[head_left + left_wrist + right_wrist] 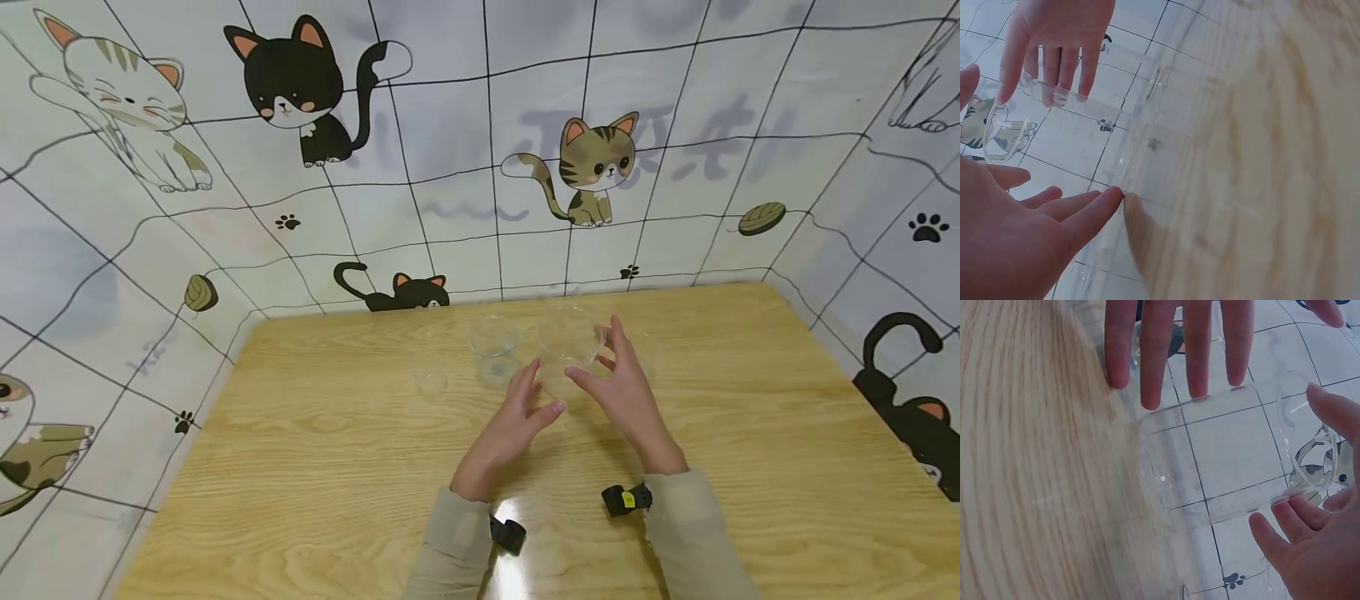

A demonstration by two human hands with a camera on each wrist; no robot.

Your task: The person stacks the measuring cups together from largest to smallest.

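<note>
A large clear beaker [551, 337] with faint markings on its wall stands on the wooden table, between both hands. My right hand [621, 392] is at its right side, thumb near the front of the rim and the loosely bent fingers beside the wall. In the right wrist view the beaker [1229, 450] spans the space between this thumb and fingers. My left hand [513, 429] is in front and to the left, its fingers spread and fairly straight, holding nothing. In the left wrist view one left fingertip [1113, 195] is right at the beaker's lower edge.
A smaller clear vessel [493, 337] stands just left of the large beaker. Farther left is a tiny clear container [430, 381]. Faint clear glass [647, 354] shows beyond the right hand. A cat-print sheet [465, 225] rises behind the table [337, 467].
</note>
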